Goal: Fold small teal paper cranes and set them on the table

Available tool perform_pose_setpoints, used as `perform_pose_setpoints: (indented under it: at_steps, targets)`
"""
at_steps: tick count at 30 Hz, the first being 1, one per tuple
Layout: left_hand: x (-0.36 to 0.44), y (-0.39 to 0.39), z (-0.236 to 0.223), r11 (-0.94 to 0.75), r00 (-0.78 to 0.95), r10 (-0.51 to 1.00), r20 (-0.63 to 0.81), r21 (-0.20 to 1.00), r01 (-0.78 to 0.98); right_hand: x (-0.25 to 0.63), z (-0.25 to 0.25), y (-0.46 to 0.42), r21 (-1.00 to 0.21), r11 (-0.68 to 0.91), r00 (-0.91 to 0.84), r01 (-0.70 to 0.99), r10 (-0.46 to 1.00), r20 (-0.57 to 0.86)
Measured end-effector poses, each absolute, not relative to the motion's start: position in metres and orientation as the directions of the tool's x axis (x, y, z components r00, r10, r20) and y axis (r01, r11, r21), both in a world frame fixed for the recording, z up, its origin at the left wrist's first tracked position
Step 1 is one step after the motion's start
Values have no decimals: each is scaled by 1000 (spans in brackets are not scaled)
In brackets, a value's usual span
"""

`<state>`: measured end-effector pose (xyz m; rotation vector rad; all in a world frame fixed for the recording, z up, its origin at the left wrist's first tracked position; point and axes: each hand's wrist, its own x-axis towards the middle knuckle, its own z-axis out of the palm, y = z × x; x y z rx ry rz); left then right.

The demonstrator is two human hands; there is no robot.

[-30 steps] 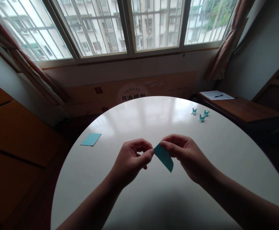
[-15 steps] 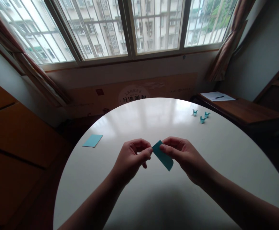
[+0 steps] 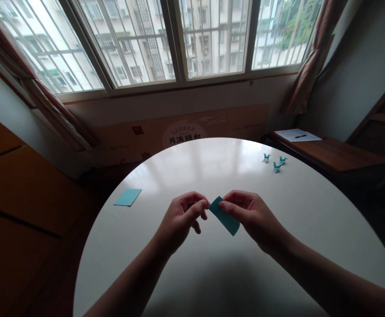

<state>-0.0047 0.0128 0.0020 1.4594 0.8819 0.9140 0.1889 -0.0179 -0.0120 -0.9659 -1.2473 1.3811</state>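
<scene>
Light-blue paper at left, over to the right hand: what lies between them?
In the head view, the left hand and then the teal paper lie between the light-blue paper and the right hand.

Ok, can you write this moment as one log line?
Right hand: pinches teal paper | left hand: at its left corner | white table: three folded birds far right, light-blue paper left

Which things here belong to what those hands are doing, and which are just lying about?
Part of the work:
teal paper, held in the right hand
left hand, at the paper's corner
probably, by colour, flat teal piece and three teal figures

Lying about, it seems:
white sheet on the wooden side table
dark pen on that sheet
</scene>
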Motion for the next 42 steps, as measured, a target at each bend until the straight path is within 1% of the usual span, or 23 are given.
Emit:
perform_pose_setpoints:
  at_steps: [2,7,12,15,19,22,24,26,28,30,32,35,39,40,42]
  targets:
    - [-4,13,2,-94,416,907,66,995,46,187,-13,-19,-990,45,-200,-135,977,72]
    - [-1,7,1,-191,402,909,109,967,170,181,-12,-22,-994,91,-244,-59,964,102]
    - [-1,8,1,-175,399,912,100,972,157,184,-11,-21,-995,90,-285,-42,954,98]
    - [-3,11,3,-136,378,922,82,984,117,186,-12,-18,-997,66,-302,-45,950,77]
    - [-6,13,7,-81,309,949,63,996,45,188,-12,-16,-997,77,-291,-19,953,79]
    - [-9,17,10,-47,234,971,44,999,10,190,-11,-14,-997,82,-271,-12,959,82]
    - [-12,21,10,-22,145,989,25,999,-27,193,-11,-12,-997,79,-262,-19,962,81]
    - [-16,28,8,30,26,999,-27,992,-126,195,-11,-9,-997,72,-234,-8,970,72]
    - [-19,33,5,104,-46,992,-121,958,-268,197,-12,-7,-998,64,-192,13,980,61]
    - [-19,35,2,184,-4,980,-197,926,-330,197,-15,-4,-998,69,-148,4,987,68]
    - [-17,34,0,281,90,960,-266,898,-339,196,-18,-3,-994,100,-111,-30,988,103]
    - [-10,27,-2,418,211,907,-365,844,-337,195,-24,-3,-975,221,-105,-9,970,221]
    - [-3,18,-4,532,322,837,-443,797,-285,195,-23,-7,-857,509,-223,80,847,483]
    - [-3,16,-4,550,347,821,-454,793,-263,195,-22,-9,-828,554,-259,80,814,520]
    - [-2,13,-4,572,394,792,-466,792,-213,194,-18,-13,-803,592,-305,71,779,548]
